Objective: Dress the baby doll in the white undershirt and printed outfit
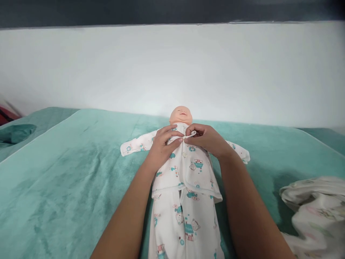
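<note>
A baby doll (181, 114) lies on its back, head away from me, dressed in a white printed baby jacket (169, 178) and matching pants (198, 212). The jacket's sleeves spread out to both sides. On its upper front, my left hand (164, 144) lies with thumb and index finger closed at the front edge. Against it, my right hand (207, 138) pinches the other front edge, which folds up into a small loop between the fingers. The jacket's lower front hangs slightly parted over the pants. Any fastener under the fingertips is hidden.
A green plush cover (88, 172) spreads under the doll. Crumpled white printed cloth (318, 216) lies at the lower right. A white wall (167, 68) rises behind the doll's head, and a red item (7, 115) shows at the far left edge.
</note>
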